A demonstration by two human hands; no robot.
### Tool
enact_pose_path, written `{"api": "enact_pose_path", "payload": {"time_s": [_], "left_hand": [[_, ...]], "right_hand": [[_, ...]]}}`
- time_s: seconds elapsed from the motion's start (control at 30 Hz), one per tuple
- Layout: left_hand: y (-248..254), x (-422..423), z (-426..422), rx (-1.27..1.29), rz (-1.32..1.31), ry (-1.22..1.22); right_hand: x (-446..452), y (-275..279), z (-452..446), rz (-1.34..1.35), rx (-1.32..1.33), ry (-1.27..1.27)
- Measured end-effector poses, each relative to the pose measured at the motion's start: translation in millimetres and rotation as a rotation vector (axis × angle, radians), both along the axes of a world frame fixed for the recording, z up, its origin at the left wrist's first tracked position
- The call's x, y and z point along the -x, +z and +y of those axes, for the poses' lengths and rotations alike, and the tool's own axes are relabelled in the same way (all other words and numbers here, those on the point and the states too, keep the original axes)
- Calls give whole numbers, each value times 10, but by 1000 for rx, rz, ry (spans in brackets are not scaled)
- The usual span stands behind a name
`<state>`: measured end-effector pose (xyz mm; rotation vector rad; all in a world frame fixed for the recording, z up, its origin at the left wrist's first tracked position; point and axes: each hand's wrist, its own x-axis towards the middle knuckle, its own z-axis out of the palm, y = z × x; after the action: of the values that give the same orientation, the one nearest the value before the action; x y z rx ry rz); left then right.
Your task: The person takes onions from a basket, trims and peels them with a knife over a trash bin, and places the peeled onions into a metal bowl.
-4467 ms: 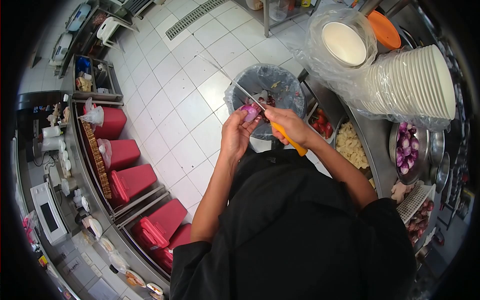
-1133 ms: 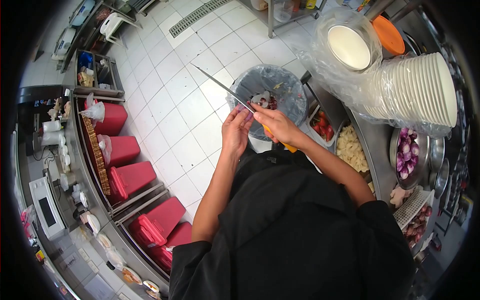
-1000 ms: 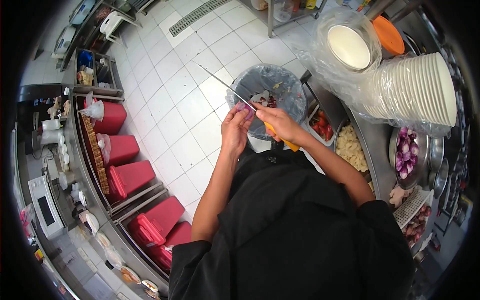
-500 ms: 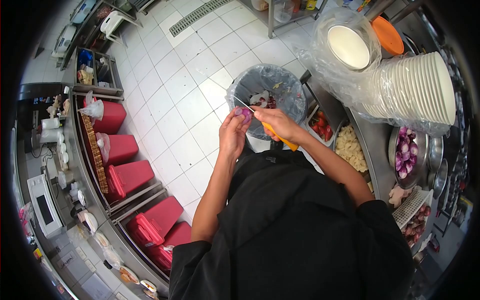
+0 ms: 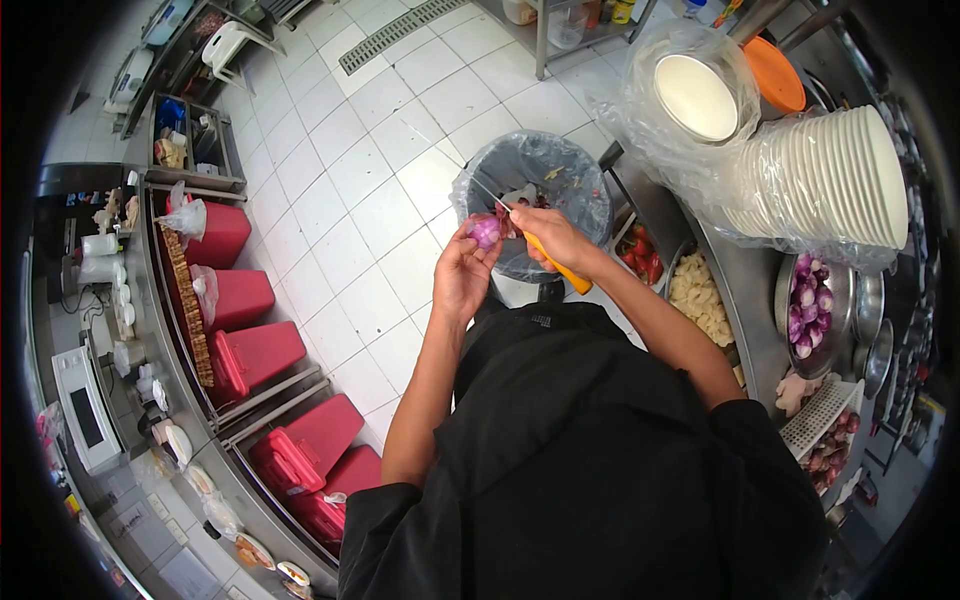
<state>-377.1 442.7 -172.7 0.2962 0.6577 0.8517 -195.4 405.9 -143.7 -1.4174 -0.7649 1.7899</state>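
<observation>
My left hand (image 5: 460,278) is closed around a peeled purple onion (image 5: 484,232), pinched at the fingertips. My right hand (image 5: 553,240) grips a knife (image 5: 562,265) by its yellow handle. The thin blade points up and left, just beyond the onion, and looks apart from it. Both hands are over the near side of a bin (image 5: 590,185) lined with a clear plastic bag. Dark red onion skins (image 5: 508,215) and pale scraps lie inside it, partly hidden by my right hand.
On the right counter, a metal bowl (image 5: 847,310) holds peeled purple onions, beside a white basket (image 5: 800,425) of unpeeled ones. Closer are peeled pale pieces (image 5: 700,300), red peppers (image 5: 640,258) and stacked white bowls (image 5: 820,180) in plastic. Pink-red bins (image 5: 262,358) stand under the left counter.
The onion has turned in my left hand, showing a rounder side. The knife blade has shifted slightly up and away from it. Both hands stay over the bin.
</observation>
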Motion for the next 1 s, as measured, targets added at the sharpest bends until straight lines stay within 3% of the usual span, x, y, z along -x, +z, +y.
{"api": "enact_pose_path", "payload": {"time_s": [0.17,0.23,0.37,0.57,0.63,0.77,0.93,1.0], "left_hand": [[30,-5,21,92,-83,56],[10,-1,47,-28,3,6],[20,-4,47,-16,-7,-24],[-96,47,67,95,-59,28],[-80,98,62,198,-175,88],[-86,202,68,134,-343,35],[-181,237,80,166,-227,74],[-195,175,82,316,-33,155]], "right_hand": [[-13,107,-55,-30,-68,7],[-16,153,-64,-19,-95,-10],[-113,138,-3,-60,-101,-23],[-148,47,4,-42,-104,-10],[-122,24,15,-49,-113,-32],[-112,35,37,-43,-63,-57],[-107,39,74,-57,-82,-92],[-134,-53,148,-72,-49,-60]]}}
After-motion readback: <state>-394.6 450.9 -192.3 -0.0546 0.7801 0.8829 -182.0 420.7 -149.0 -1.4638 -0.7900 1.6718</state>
